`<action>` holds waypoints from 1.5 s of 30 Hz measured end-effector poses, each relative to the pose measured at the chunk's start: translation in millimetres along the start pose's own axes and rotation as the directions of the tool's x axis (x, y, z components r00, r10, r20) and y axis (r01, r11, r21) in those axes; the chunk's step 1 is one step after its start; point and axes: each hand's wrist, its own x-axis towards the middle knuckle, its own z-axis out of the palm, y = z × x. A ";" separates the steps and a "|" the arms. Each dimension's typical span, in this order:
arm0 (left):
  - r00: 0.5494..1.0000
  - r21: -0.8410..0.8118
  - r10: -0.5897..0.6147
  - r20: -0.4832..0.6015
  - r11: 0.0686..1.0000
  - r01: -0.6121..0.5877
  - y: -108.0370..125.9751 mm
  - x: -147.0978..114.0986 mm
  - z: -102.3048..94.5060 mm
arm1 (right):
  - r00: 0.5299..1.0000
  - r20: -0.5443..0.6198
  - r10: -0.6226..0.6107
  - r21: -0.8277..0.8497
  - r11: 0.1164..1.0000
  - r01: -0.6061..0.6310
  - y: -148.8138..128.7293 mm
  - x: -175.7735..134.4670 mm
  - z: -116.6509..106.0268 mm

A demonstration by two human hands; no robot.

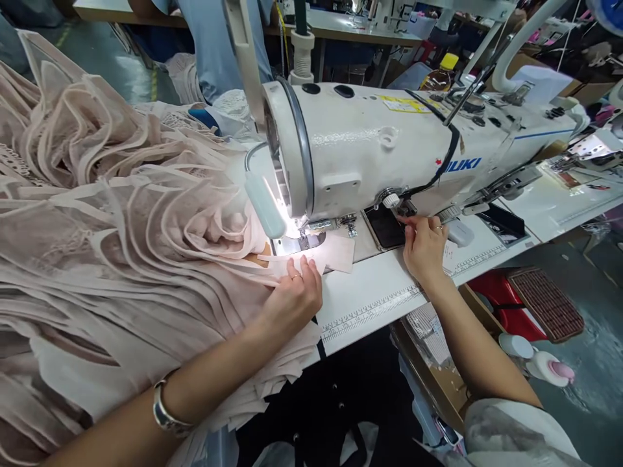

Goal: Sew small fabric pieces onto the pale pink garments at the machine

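Observation:
A strip of pale pink fabric (339, 253) lies under the lit presser foot (304, 240) of a white sewing machine (360, 143). My left hand (298, 288) is closed at the strip's near edge, its fingertips on the cloth and its thumb hidden. Farther right, my right hand (426, 250) is closed, with the index finger reaching beneath the dial (390, 200) on the machine's front. Whatever its fingers hold, if anything, is hidden. A dark-screened smartphone (384, 228) lies just left of that hand.
Heaped pale pink garments (160, 259) cover the left side, up to the machine. A ruler strip (370, 312) runs along the table's front edge. Right of my hand are a grey computer mouse (460, 232) and a black tray (503, 224). Behind sits a person in blue (221, 45).

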 end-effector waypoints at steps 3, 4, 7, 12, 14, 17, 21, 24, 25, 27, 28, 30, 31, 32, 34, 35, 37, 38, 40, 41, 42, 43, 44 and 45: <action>0.998 -0.038 0.014 -0.059 0.999 -0.016 -8.1 -3.0 3.4 | 0.999 0.048 -0.007 -0.003 1.000 0.007 2.7 -2.2 2.6; 0.997 -0.051 0.014 -0.082 0.999 -0.018 -10.6 -4.8 4.8 | 0.998 0.061 -0.010 0.000 1.000 0.010 2.3 -2.6 3.3; 0.994 -0.101 0.000 -0.112 0.995 -0.012 -14.8 -9.1 8.0 | 0.996 0.086 -0.017 0.005 1.000 0.017 1.5 -2.3 5.7; 0.989 -0.006 0.028 -0.147 1.000 -0.030 -14.1 -9.8 8.0 | 0.996 0.087 -0.034 0.021 0.999 0.033 3.4 -1.1 7.2; 0.984 0.055 0.035 -0.173 0.998 -0.026 -14.2 -8.8 5.8 | 0.998 0.048 -0.039 0.032 0.999 0.037 -0.1 -2.0 4.5; 0.986 0.084 0.035 -0.161 0.996 -0.022 -16.1 -6.5 1.7 | 0.992 0.003 -0.126 0.095 0.988 0.125 -20.6 -6.4 -2.3; 0.994 0.011 0.038 -0.105 0.999 -0.037 -20.6 -3.6 0.7 | 0.827 0.187 -0.530 0.296 0.833 0.467 -70.9 -15.7 -6.2; 0.996 -0.026 0.041 -0.073 0.999 -0.043 -21.9 -3.8 3.4 | 0.722 0.318 -0.615 0.291 0.788 0.543 -100.4 -19.0 -2.4; 0.997 -0.034 0.040 -0.060 0.999 -0.042 -21.5 -4.4 4.2 | 0.720 0.335 -0.608 0.266 0.794 0.547 -105.7 -18.9 -1.0; 0.999 -0.060 0.028 -0.022 0.998 -0.029 -19.8 -5.8 5.0 | 0.732 0.339 -0.591 0.217 0.806 0.550 -110.3 -17.9 0.9; 1.000 -0.078 0.020 0.002 0.997 -0.020 -18.6 -6.4 5.0 | 0.738 0.336 -0.585 0.200 0.810 0.551 -110.5 -17.3 1.2; 0.999 -0.109 0.011 0.043 0.994 -0.006 -16.5 -7.1 4.1 | 0.762 0.330 -0.558 0.163 0.828 0.536 -109.8 -16.0 0.6; 0.998 -0.116 0.009 0.056 0.993 -0.003 -15.7 -7.2 3.4 | 0.774 0.337 -0.536 0.141 0.841 0.522 -109.6 -15.1 0.0; 0.998 -0.120 0.007 0.065 0.993 0.001 -15.1 -7.1 2.7 | 0.780 0.354 -0.517 0.118 0.851 0.511 -110.0 -13.9 -0.8; 0.997 -0.115 0.001 0.072 0.993 0.008 -14.7 -6.7 1.3 | 0.777 0.401 -0.485 0.079 0.863 0.498 -113.0 -9.5 -1.9; 0.997 -0.108 0.000 0.073 0.994 0.008 -14.8 -6.6 0.7 | 0.769 0.429 -0.474 0.071 0.866 0.495 -115.5 -6.1 -2.0; 0.997 -0.090 0.008 0.071 0.996 -0.001 -15.4 -6.7 0.1 | 0.743 0.497 -0.449 0.071 0.874 0.480 -121.4 3.1 -0.1; 0.998 -0.082 0.013 0.068 0.997 -0.008 -15.7 -6.9 0.0 | 0.726 0.535 -0.431 0.073 0.880 0.469 -124.2 8.2 2.2; 0.998 -0.070 0.022 0.061 0.997 -0.017 -16.1 -7.5 0.3 | 0.691 0.603 -0.398 0.078 0.892 0.446 -128.8 18.4 10.5; 0.998 -0.065 0.023 0.058 0.998 -0.019 -16.1 -7.8 0.7 | 0.687 0.615 -0.386 0.084 0.899 0.429 -130.2 23.0 16.3; 0.998 -0.060 0.024 0.055 0.998 -0.020 -16.1 -8.0 1.2 | 0.704 0.602 -0.377 0.102 0.910 0.401 -131.2 27.3 23.1; 0.998 -0.056 0.024 0.054 0.998 -0.021 -15.9 -8.1 1.6 | 0.734 0.567 -0.374 0.132 0.921 0.368 -131.8 31.4 30.3; 0.998 -0.053 0.023 0.054 0.998 -0.021 -15.8 -8.0 2.0 | 0.770 0.517 -0.375 0.170 0.926 0.336 -132.1 35.4 37.3; 0.998 -0.051 0.022 0.055 0.999 -0.019 -15.8 -7.9 2.3 | 0.803 0.465 -0.373 0.209 0.927 0.310 -132.3 39.1 43.5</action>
